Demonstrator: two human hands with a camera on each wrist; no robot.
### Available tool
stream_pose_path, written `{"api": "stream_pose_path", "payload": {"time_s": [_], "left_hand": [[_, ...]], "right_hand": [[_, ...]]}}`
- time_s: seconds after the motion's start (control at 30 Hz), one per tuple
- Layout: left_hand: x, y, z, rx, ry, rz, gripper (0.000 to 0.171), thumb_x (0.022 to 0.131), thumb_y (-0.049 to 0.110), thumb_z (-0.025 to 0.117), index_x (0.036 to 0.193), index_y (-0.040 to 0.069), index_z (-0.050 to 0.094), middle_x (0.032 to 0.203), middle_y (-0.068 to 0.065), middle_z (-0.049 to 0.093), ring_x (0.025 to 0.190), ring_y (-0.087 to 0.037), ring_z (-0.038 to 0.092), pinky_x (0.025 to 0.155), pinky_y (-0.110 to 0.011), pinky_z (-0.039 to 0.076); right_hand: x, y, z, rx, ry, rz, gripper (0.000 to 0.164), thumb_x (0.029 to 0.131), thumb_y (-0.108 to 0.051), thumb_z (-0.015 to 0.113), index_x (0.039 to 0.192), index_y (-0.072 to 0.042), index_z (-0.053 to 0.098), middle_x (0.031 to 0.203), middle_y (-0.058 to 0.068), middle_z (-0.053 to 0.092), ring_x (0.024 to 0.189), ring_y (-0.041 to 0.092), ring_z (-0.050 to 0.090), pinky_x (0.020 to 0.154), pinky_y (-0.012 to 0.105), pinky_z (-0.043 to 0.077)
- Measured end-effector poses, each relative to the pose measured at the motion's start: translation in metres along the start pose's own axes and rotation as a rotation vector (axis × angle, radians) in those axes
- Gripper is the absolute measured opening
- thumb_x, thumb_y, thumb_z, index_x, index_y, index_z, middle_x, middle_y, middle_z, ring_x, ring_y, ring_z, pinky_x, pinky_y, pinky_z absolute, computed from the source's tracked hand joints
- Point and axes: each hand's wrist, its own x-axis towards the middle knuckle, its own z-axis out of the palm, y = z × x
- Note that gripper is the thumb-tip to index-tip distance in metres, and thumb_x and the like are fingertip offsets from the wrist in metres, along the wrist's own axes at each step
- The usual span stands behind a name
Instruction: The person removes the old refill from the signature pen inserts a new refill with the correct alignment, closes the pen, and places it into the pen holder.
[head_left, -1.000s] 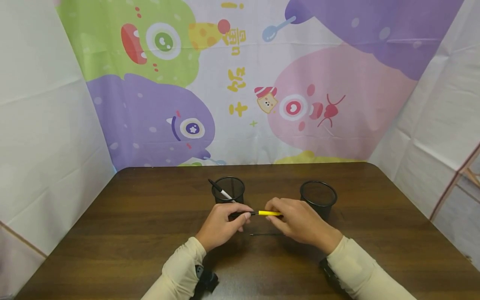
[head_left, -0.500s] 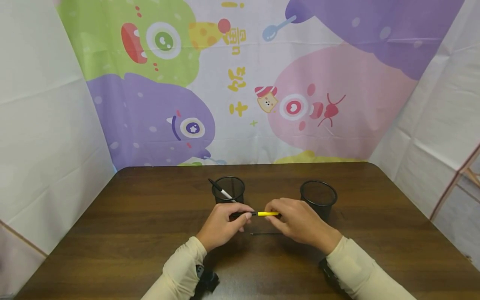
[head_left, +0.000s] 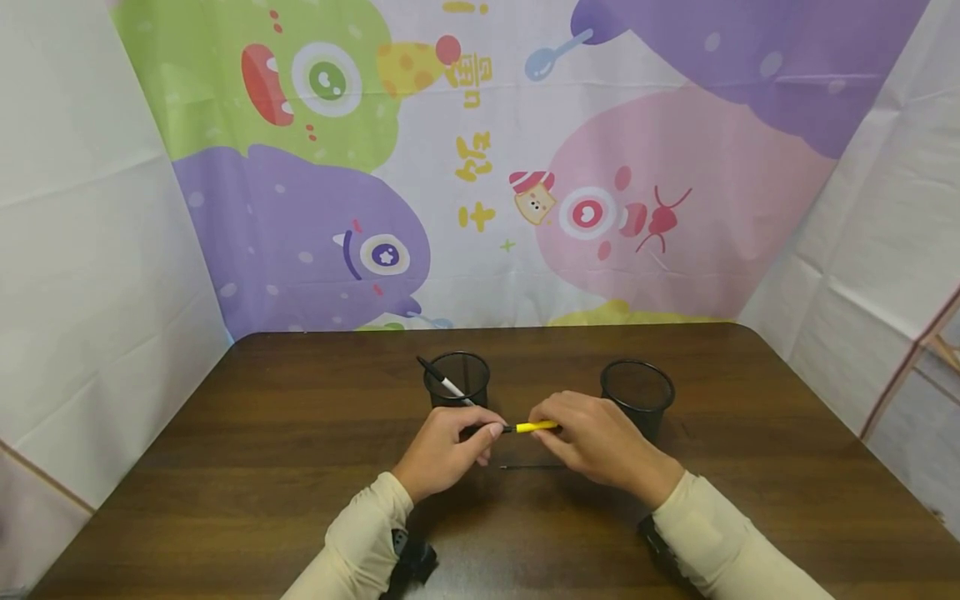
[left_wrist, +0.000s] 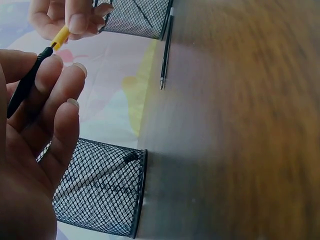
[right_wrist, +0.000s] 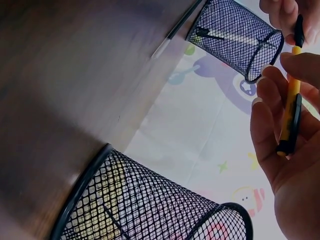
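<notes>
At lower centre, the left hand [head_left: 450, 450] pinched a tapered black grip [left_wrist: 25, 86]; the right hand [head_left: 603, 437], a slim yellow barrel [right_wrist: 288, 114].

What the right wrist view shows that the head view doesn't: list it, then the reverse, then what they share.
Only the right wrist view: the black clip on the yellow barrel, and the pale end of the refill.
Only the head view: the left sleeve, the right sleeve and the refill's fine tip.
Both: the left hand holding the black grip piece, the right hand holding the yellow barrel, the refill on the table, the left mesh cup with a white-and-black pen inside, and the right mesh cup.
</notes>
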Motion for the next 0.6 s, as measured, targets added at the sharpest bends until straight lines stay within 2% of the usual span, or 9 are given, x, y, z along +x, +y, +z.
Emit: {"api": "stream_pose_path", "payload": {"time_s": [0.13,0.37,0.6], "left_hand": [[0.0003,0.0006,0.0003,-0.017,-0.002,-0.002,0.015,0.102,0.018,0.061,0.105,0.010,0.074,0.077,-0.011,0.069,0.062,-0.011,0.066,0.060,-0.030,0.058],[0.0004,0.0003,-0.0003,-0.007,-0.004,-0.002,0.015,0.103,0.017,0.060,0.103,0.011,0.074,0.070,0.001,0.066,0.060,-0.010,0.065,0.058,-0.031,0.057],[0.0006,0.0003,-0.0001,-0.004,-0.012,-0.004,0.015,0.103,0.016,0.060,0.103,0.010,0.073,0.070,0.003,0.066,0.060,-0.010,0.065,0.059,-0.030,0.057]], "right_hand": [[0.0005,0.0000,0.0000,0.007,-0.001,-0.006,0.016,0.086,-0.013,0.080,0.096,-0.017,0.069,0.088,-0.008,0.064,0.074,0.004,0.059,0.061,0.023,0.051],[0.0001,0.0000,-0.0001,-0.022,0.015,-0.010,0.017,0.084,-0.013,0.082,0.094,-0.016,0.069,0.086,-0.007,0.065,0.071,0.005,0.058,0.059,0.024,0.051],[0.0008,-0.0013,-0.0001,-0.014,0.027,-0.026,0.019,0.082,-0.009,0.082,0.093,-0.016,0.068,0.086,-0.007,0.063,0.071,0.006,0.057,0.058,0.023,0.049]]}}
